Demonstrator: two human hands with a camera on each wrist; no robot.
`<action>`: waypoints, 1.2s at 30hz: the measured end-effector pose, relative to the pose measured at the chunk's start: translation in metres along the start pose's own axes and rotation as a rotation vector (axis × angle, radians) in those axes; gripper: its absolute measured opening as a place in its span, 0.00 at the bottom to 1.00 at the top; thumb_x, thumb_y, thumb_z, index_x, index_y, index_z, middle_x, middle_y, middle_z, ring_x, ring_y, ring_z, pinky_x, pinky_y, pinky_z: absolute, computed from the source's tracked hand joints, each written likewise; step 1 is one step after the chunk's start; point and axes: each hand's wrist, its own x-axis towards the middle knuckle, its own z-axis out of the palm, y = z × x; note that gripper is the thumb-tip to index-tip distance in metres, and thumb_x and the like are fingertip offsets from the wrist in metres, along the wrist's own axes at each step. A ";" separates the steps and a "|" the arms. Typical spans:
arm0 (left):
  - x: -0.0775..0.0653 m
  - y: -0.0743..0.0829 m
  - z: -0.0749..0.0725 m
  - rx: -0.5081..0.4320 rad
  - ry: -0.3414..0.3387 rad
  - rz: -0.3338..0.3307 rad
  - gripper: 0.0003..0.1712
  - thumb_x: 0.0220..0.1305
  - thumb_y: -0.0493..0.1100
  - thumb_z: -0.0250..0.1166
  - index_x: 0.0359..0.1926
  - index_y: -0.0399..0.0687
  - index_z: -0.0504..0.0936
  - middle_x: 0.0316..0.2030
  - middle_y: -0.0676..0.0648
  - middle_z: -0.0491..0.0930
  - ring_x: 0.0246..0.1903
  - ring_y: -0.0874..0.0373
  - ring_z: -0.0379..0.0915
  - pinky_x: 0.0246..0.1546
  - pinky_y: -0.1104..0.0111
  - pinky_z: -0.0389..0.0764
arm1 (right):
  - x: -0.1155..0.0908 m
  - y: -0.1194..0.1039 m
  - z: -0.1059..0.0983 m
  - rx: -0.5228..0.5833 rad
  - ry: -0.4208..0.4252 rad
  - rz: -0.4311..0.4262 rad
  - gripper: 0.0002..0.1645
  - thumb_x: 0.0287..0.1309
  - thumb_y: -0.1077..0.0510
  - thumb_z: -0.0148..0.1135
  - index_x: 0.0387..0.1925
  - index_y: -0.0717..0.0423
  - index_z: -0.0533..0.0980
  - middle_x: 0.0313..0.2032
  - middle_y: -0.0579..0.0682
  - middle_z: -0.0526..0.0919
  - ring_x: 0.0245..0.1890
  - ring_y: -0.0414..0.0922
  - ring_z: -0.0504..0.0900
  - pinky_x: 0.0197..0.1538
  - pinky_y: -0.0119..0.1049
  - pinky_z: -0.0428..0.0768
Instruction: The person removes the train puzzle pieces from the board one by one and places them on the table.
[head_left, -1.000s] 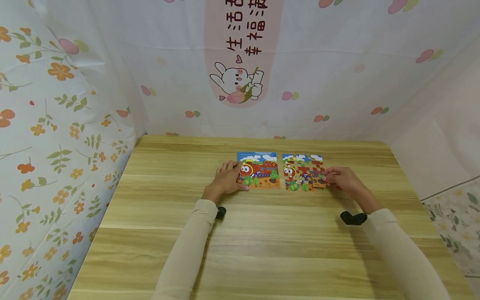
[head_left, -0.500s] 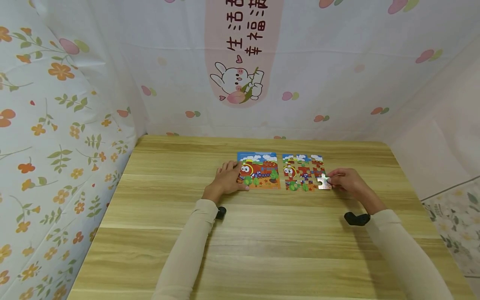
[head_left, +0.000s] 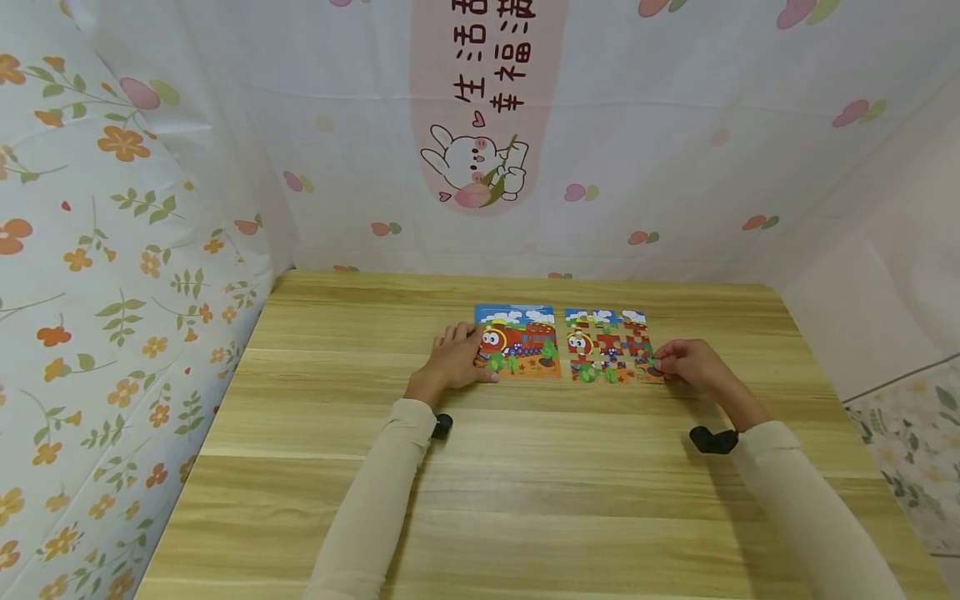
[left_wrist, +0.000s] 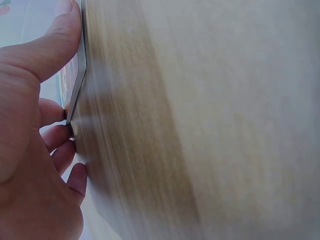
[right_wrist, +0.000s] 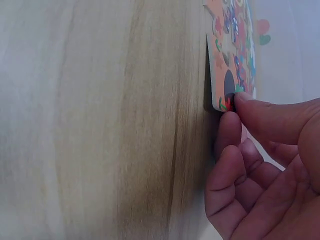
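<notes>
My left hand [head_left: 452, 358] rests at the left edge of a picture board [head_left: 525, 342] printed with a red cartoon train. Its thumb [left_wrist: 62, 37] lies along the board's front edge and the other fingertips touch the side. To the right lies a jigsaw puzzle [head_left: 600, 343] with the same train, its pieces partly spaced apart. My right hand [head_left: 693, 362] pinches the lower right corner puzzle piece [right_wrist: 218, 82] between thumb and index finger. That piece is orange with a dark rounded shape, and its front edge tilts up over the table. The other right fingers are curled beneath.
The wooden table [head_left: 525, 492] extends in front of both hands and to either side. Behind it hangs a white printed cloth [head_left: 315, 217], and a floral cloth [head_left: 112, 350] hangs on the left. Each wrist wears a black camera mount.
The corner puzzle piece has shifted slightly right and tilted; its glare half a second ago is gone and its print shows. My right hand moved slightly right with it. The left hand stays still.
</notes>
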 end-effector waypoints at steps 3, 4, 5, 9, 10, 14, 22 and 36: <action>0.000 0.000 0.001 -0.009 0.002 0.001 0.59 0.59 0.67 0.67 0.80 0.49 0.46 0.74 0.44 0.50 0.72 0.46 0.45 0.68 0.50 0.52 | -0.001 -0.001 0.002 -0.014 0.010 -0.007 0.17 0.71 0.61 0.55 0.52 0.72 0.73 0.34 0.52 0.79 0.26 0.41 0.73 0.29 0.36 0.74; 0.000 0.000 0.001 -0.011 0.003 0.003 0.59 0.59 0.66 0.67 0.80 0.49 0.46 0.74 0.44 0.50 0.71 0.46 0.45 0.68 0.50 0.51 | -0.001 -0.001 0.002 -0.015 0.011 -0.009 0.16 0.71 0.61 0.55 0.52 0.72 0.73 0.34 0.53 0.79 0.26 0.41 0.72 0.29 0.36 0.74; 0.000 0.001 0.001 -0.012 0.004 0.005 0.59 0.59 0.66 0.67 0.80 0.48 0.46 0.74 0.44 0.50 0.71 0.46 0.45 0.68 0.50 0.51 | -0.001 -0.001 0.002 -0.018 0.012 -0.012 0.16 0.71 0.61 0.55 0.51 0.72 0.73 0.34 0.53 0.79 0.26 0.41 0.72 0.29 0.36 0.74; 0.000 0.001 0.001 -0.017 0.007 0.012 0.59 0.59 0.66 0.67 0.79 0.48 0.46 0.74 0.44 0.50 0.71 0.46 0.45 0.68 0.49 0.51 | -0.002 -0.002 0.003 -0.041 0.020 -0.020 0.15 0.71 0.62 0.54 0.51 0.72 0.73 0.35 0.55 0.81 0.27 0.41 0.74 0.30 0.36 0.75; 0.000 0.001 0.001 -0.016 0.008 0.012 0.59 0.59 0.66 0.67 0.79 0.48 0.46 0.74 0.44 0.50 0.71 0.46 0.45 0.68 0.49 0.51 | -0.002 -0.002 0.003 -0.047 0.021 -0.021 0.15 0.71 0.63 0.54 0.50 0.72 0.73 0.35 0.56 0.81 0.28 0.42 0.74 0.30 0.36 0.75; 0.000 0.001 0.001 -0.017 0.006 0.012 0.60 0.59 0.66 0.67 0.79 0.48 0.45 0.74 0.44 0.50 0.72 0.46 0.45 0.68 0.50 0.51 | -0.001 -0.001 0.005 -0.078 0.032 -0.019 0.14 0.70 0.63 0.56 0.49 0.71 0.74 0.36 0.56 0.82 0.29 0.43 0.76 0.31 0.36 0.77; 0.000 0.000 0.001 -0.024 0.007 0.011 0.59 0.59 0.66 0.67 0.79 0.48 0.46 0.74 0.45 0.50 0.71 0.46 0.45 0.67 0.50 0.51 | 0.000 -0.001 0.008 -0.149 0.057 -0.035 0.12 0.68 0.62 0.57 0.46 0.70 0.76 0.34 0.55 0.81 0.31 0.45 0.77 0.30 0.37 0.78; 0.000 0.002 0.001 -0.026 -0.002 0.019 0.59 0.60 0.66 0.67 0.80 0.48 0.45 0.74 0.44 0.50 0.71 0.46 0.44 0.68 0.49 0.51 | -0.002 0.002 0.006 -0.141 0.041 -0.015 0.14 0.68 0.61 0.58 0.48 0.69 0.76 0.36 0.55 0.81 0.31 0.43 0.77 0.32 0.37 0.78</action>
